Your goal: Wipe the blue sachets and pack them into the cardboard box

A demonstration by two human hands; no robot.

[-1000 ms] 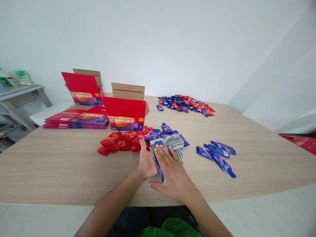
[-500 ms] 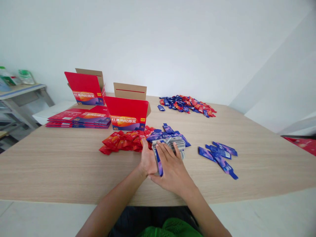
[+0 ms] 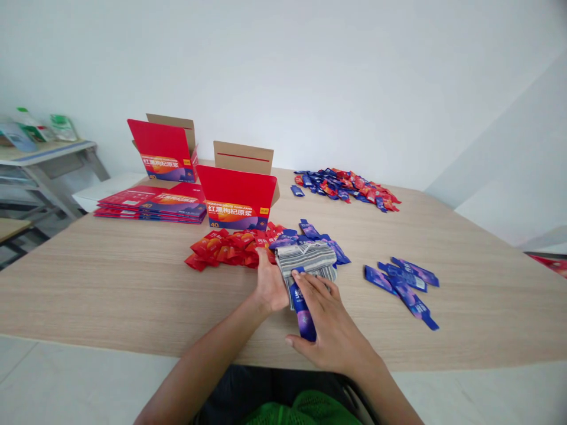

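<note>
A folded grey-striped cloth (image 3: 305, 255) lies across my left hand (image 3: 271, 284), which is palm up with its fingers hidden beneath the cloth. Over the cloth's near part sits a blue-purple sachet (image 3: 305, 319). My right hand (image 3: 330, 321) rests along that sachet's right side, fingertips on its upper end and thumb near its lower end. Just beyond the cloth are several blue sachets (image 3: 339, 251), partly covered by it. A heap of red sachets (image 3: 230, 247) lies to the left of them, beyond my left hand.
An open red carton (image 3: 237, 198) stands behind the red sachets, with another open carton (image 3: 162, 150) farther left. Flattened cartons (image 3: 172, 203) are stacked beside them. A mixed sachet pile (image 3: 349, 186) lies at the back. Several loose blue sachets (image 3: 407, 286) lie to the right.
My right hand has slid toward me and right across the cloth, with the blue sachet shifting the same way. More of the cloth and sachet now show. The whole view has shifted slightly.
</note>
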